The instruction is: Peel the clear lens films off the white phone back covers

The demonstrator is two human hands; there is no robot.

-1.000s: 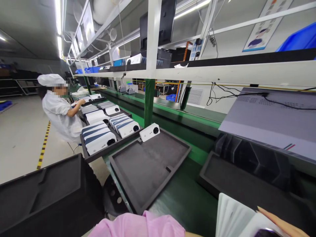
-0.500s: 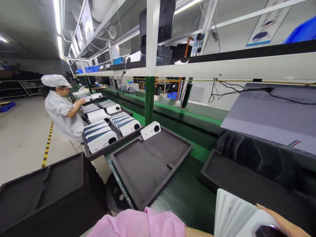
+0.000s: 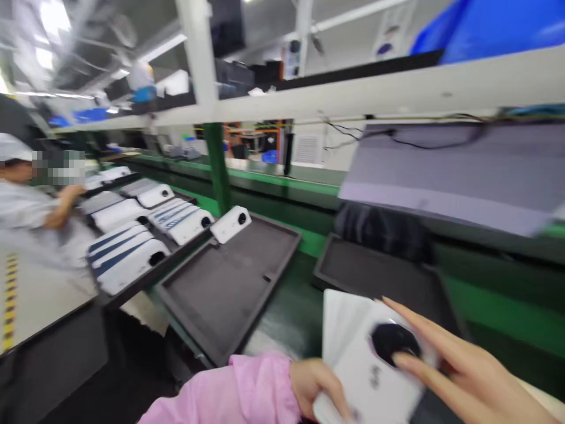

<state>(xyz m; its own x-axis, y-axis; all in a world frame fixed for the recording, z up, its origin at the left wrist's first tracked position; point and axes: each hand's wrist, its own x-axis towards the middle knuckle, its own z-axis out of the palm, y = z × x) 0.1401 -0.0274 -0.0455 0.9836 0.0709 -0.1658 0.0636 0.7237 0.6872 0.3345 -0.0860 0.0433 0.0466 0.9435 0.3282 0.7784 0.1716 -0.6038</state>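
A fanned stack of white phone back covers [image 3: 353, 353], the top one with a round black camera area, is held low in front of me. My left hand [image 3: 315, 386], below a pink sleeve, closes round the stack's lower left edge. My right hand [image 3: 468, 371] grips the other end, its thumb by the camera area and its fingers along the upper edge. Beyond the stack lies a dark tray [image 3: 233, 277] with a single white phone back cover [image 3: 232, 224] at its far left corner.
Left of the tray, other dark trays hold rows of white phone back covers [image 3: 132, 268]. A co-worker in white [image 3: 26, 206] sits at the far left. Another black tray [image 3: 375, 271] lies below a slanted grey panel [image 3: 441, 171]. A green post [image 3: 217, 171] stands behind.
The view has swung to the right. My left hand has come into sight on the stack, and more of my right hand shows. The stack now sits higher and further left in view.
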